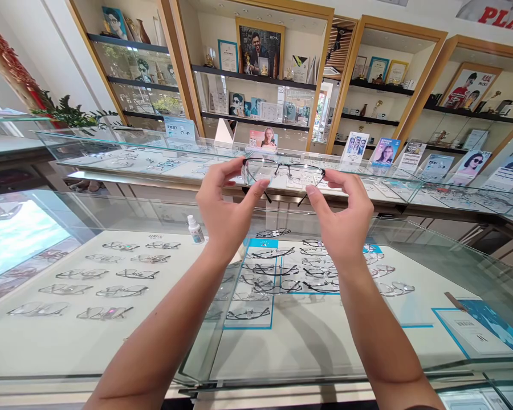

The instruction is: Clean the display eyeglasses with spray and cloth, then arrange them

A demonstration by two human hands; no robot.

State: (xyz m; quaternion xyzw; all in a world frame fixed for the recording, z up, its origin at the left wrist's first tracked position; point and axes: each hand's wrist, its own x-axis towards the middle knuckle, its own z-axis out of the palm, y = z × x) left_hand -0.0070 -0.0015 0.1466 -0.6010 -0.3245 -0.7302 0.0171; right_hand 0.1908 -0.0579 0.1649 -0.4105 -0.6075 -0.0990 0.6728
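A pair of eyeglasses (283, 166) with a dark upper frame and clear lenses is held up above the glass counter. My left hand (228, 202) pinches its left end, the thumb over the edge of the lens. At the right end, my right hand (344, 210) grips the frame between thumb and fingers. Both temples are unfolded, and their dark tips show below the lenses. Beneath my hands, rows of eyeglasses (277, 286) lie inside the glass display case (308, 364). More frames (122, 290) are laid out in the case section on the left.
A small white spray bottle (195, 229) stands behind the left rows. Across from me runs a second glass counter (145, 162) with upright cards (385, 154) on top. Wooden shelves (256, 80) line the wall. A bright screen (12, 228) is at the left edge.
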